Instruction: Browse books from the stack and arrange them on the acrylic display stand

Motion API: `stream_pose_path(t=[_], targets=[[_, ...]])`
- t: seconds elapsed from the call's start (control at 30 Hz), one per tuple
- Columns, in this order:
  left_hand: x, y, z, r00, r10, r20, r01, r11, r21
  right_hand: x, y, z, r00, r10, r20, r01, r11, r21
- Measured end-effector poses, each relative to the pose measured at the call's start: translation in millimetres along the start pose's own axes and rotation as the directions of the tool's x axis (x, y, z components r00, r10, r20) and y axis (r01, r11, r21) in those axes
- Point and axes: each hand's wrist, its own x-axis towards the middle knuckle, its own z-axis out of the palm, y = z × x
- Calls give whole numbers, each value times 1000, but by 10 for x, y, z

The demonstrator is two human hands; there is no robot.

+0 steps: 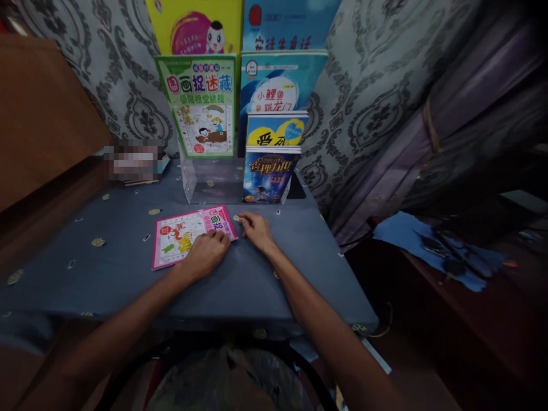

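Observation:
A pink-bordered picture book (174, 240) with cartoon animals lies at a slant on the blue tablecloth, its cover up. Across its lower right part rests my left hand (208, 251), palm down with the fingers loosely bent, covering some of the cover; it does not grip the book. Just right of the book's edge, my right hand (256, 228) touches the cloth, fingers a little curled and apart, holding nothing. Beyond both hands stands a clear acrylic book rack (209, 182). It holds a green picture book (203, 105) on the left and a dark blue book (269, 177) at the lower right.
More books stand in the rack: a yellow one (192, 23), a teal one (278, 85) and a blue one (291, 23). A blurred stack (135, 162) sits at the table's back left. Patterned curtains hang behind. A side table with a blue cloth (402, 234) is at right.

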Motion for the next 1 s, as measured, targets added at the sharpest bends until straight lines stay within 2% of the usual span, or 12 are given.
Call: stream_pose_path(t=[0.2,0.4,0.6,0.67,0.73,0.77,0.83,0.9,1.0], targets=[[-17,-12,-62,999,-32,3,32,999,-29,-7,-15,-1,999,-32,-5,32,999,-23],[-39,38,19,998,-47,-46,46,999,-19,-25,-54,4,998,-57,3,57,998,-29],[-64,13,38,997,-24,-68,21,998,-57,-89,-146,21,987,-137,80,143,987,-72],[-69,-109,30,997,16,-70,-24,992,-121,-113,-173,22,982,-160,99,169,982,-84],[-88,-328,35,998,31,-49,-40,982,-185,-135,-202,21,982,-162,102,172,980,-98],[-107,-467,44,1000,-1,-27,-4,980,-197,-146,-218,21,981,-162,107,174,979,-106],[-164,-767,77,987,-157,42,162,976,-149,-169,-258,20,975,-174,139,191,974,-119],[-243,-1032,112,944,-312,109,324,938,-122,-191,-302,19,959,-198,202,224,968,-115],[-361,-1228,120,918,-367,150,385,915,-120,-214,-358,13,929,-225,295,268,956,-116]])
